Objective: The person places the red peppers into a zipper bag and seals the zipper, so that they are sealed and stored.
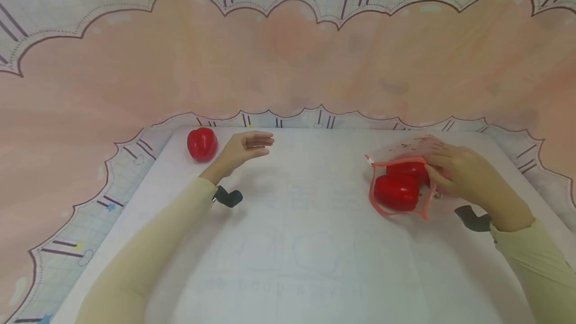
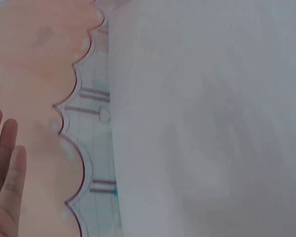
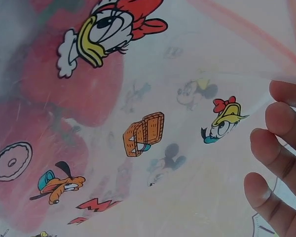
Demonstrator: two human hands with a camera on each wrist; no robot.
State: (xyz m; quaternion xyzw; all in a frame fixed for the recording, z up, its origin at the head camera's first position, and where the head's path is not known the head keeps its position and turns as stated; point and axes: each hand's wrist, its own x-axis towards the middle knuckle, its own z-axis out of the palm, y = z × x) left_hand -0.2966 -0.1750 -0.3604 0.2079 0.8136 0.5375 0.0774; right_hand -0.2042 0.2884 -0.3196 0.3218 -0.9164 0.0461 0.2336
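My right hand holds a clear cartoon-print plastic bag by its edge, thumb at the orange-red-trimmed mouth and fingers along the outside. Inside the bag lie red bell peppers; two show through the mouth, and in the right wrist view their red sides and green stems show through the film. My left hand hovers over the table with fingers extended, holding nothing. Just left of that hand, a single red bell pepper sits on the table. Only a few left fingers appear in the left wrist view.
A white-covered table lies under both hands. Behind it and along its sides hangs a peach and pale-blue patterned cloth. A dark device is worn on the left wrist, another dark device on the right.
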